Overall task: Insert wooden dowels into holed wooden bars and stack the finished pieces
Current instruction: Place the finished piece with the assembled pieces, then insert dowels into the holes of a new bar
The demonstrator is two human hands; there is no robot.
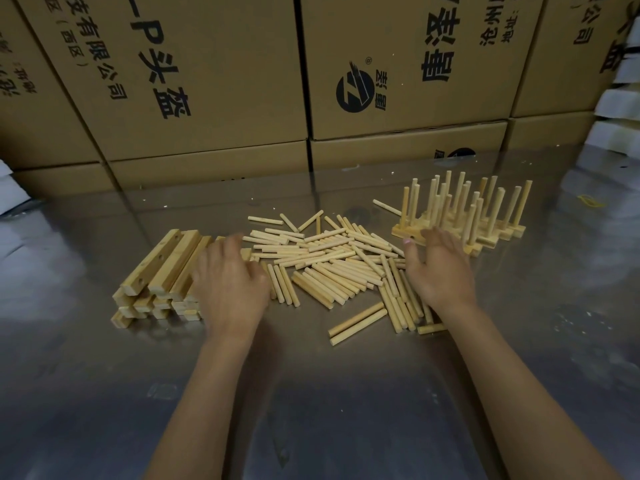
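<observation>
A stack of holed wooden bars lies at the left of a reflective metal table, with no dowels fitted in the bars that show. The person's left hand is stretched toward the right edge of that stack, palm down, fingers relaxed and blurred; it appears to grip nothing, though whether the fingertips touch a bar cannot be told. In the middle sprawls a loose heap of wooden dowels, lying flat and crossing one another. The right hand hovers at the heap's right edge, palm turned inward, thumb raised and fingers spread wide, holding nothing. Just beyond it, at the right, stand the finished pieces, bars with dowels upright in them, set close together. Printed cardboard cartons wall off the back of the table.

The moment looks like the gap between pieces: both hands free, one reaching for a fresh bar, the other near the dowels. The next move likely calls for lifting a single bar clear of the stack, holes turned up, and pinching one dowel out of the tangle without dragging its neighbours.
</observation>
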